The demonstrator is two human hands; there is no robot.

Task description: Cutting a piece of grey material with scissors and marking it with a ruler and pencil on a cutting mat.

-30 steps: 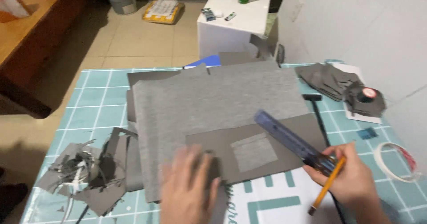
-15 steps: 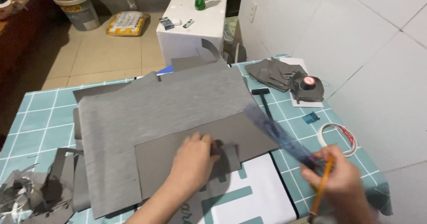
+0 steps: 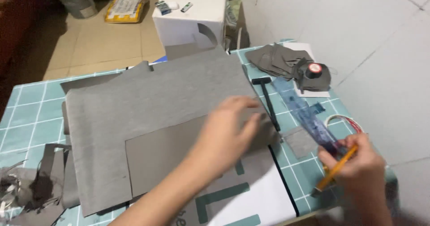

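My left hand (image 3: 226,134) lies flat, fingers apart, on a darker grey sheet (image 3: 161,156) that rests on a large light grey felt sheet (image 3: 148,105). My right hand (image 3: 358,167) at the table's right edge grips a yellow pencil (image 3: 333,172) together with the near end of a blue transparent ruler (image 3: 304,114), which slants away toward the back. A small grey square piece (image 3: 299,141) lies just left of the ruler. A black-handled tool (image 3: 268,100) lies beside the felt's right edge.
Grey offcuts (image 3: 36,192) pile at the front left of the teal grid mat (image 3: 27,118). Cut grey pieces (image 3: 277,60) and a black-and-red tape roll (image 3: 316,71) sit back right; a clear tape ring (image 3: 345,123) is near the ruler. A white box (image 3: 188,17) stands behind.
My left hand slid right across the dark grey sheet. My right hand carried the ruler and pencil right, off the sheet; the small grey square now lies beside the sheet. The view moved closer.
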